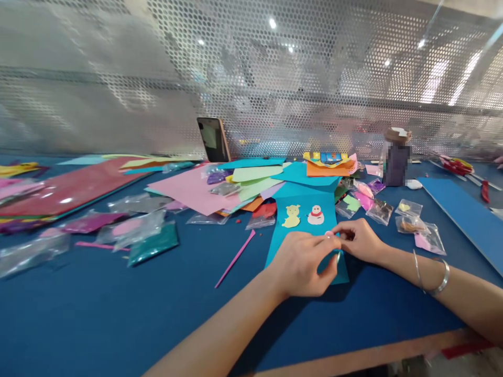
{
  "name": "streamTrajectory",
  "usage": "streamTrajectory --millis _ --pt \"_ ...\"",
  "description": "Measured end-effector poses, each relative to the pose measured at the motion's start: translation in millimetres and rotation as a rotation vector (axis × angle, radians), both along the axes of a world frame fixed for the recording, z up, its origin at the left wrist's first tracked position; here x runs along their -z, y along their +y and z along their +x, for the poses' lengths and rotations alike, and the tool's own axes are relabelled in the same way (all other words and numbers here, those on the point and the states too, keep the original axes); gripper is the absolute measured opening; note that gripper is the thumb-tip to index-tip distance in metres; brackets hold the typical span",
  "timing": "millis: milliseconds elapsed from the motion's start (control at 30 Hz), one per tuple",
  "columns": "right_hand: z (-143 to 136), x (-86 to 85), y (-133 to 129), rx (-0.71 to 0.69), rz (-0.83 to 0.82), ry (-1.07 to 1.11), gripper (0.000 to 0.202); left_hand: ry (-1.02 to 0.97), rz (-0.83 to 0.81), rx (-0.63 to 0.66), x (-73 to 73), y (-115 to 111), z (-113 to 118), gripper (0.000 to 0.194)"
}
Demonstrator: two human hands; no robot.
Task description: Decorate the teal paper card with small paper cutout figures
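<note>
Over the lower part of a teal-blue paper card, my two hands meet. My left hand is closed, its fingers curled and the fingertips pressed towards the right hand. My right hand is pinched shut at the card's right edge. A tiny pale pink piece shows where the fingertips come together; its kind and which hand grips it are unclear. On the card above my hands are a yellow animal cut-out and a white snowman with a red scarf. The hands hide the card's middle.
Several coloured paper sheets lie behind and left. Small plastic bags are scattered on both sides. A pink stick lies left of the card. A phone leans on the perforated metal panel; a jar stands right.
</note>
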State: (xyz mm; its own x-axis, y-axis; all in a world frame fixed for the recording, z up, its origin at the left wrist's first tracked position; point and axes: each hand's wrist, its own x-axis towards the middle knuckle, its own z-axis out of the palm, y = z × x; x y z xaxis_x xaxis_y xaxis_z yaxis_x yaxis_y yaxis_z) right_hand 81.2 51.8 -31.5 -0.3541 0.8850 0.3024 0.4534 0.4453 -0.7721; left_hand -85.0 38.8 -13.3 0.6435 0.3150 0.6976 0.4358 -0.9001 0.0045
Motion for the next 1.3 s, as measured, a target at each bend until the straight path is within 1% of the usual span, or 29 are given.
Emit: streamTrajectory --millis 167,300,400,533,700,933,1067,1300 --pt "0.0 -0.1 0.0 -0.002 0.014 -0.019 0.032 0.014 -0.046 -0.005 0.4 4.8 -2.7 0.012" --pt "-0.4 -0.3 -0.2 0.012 0.013 -0.033 0.028 0.063 -0.011 -0.024 1.5 5.3 -4.1 0.014" --pt "-0.4 -1.0 -0.4 0.009 0.003 -0.034 0.029 0.072 -0.025 -0.058 -1.7 5.7 -7.5 0.014" --pt "0.5 -0.9 -0.2 0.003 0.013 -0.027 0.031 0.072 -0.063 -0.053 -5.2 8.5 -10.7 0.015" --pt "1.4 -0.4 0.0 -0.005 0.008 -0.02 0.03 0.046 -0.07 -0.069 -1.8 15.0 -12.6 0.016" --pt "1.0 -2.6 -1.4 -0.01 -0.008 -0.02 0.028 0.094 -0.041 -0.091 2.4 19.2 -14.0 0.026" --pt "1.0 -2.5 -1.3 -0.016 -0.003 -0.04 0.029 0.118 -0.044 -0.112 3.0 21.4 -14.7 0.035" --pt "1.4 -4.8 -2.1 -0.095 -0.043 0.01 0.033 0.162 -0.105 -0.173 1.4 23.5 -17.9 0.049"
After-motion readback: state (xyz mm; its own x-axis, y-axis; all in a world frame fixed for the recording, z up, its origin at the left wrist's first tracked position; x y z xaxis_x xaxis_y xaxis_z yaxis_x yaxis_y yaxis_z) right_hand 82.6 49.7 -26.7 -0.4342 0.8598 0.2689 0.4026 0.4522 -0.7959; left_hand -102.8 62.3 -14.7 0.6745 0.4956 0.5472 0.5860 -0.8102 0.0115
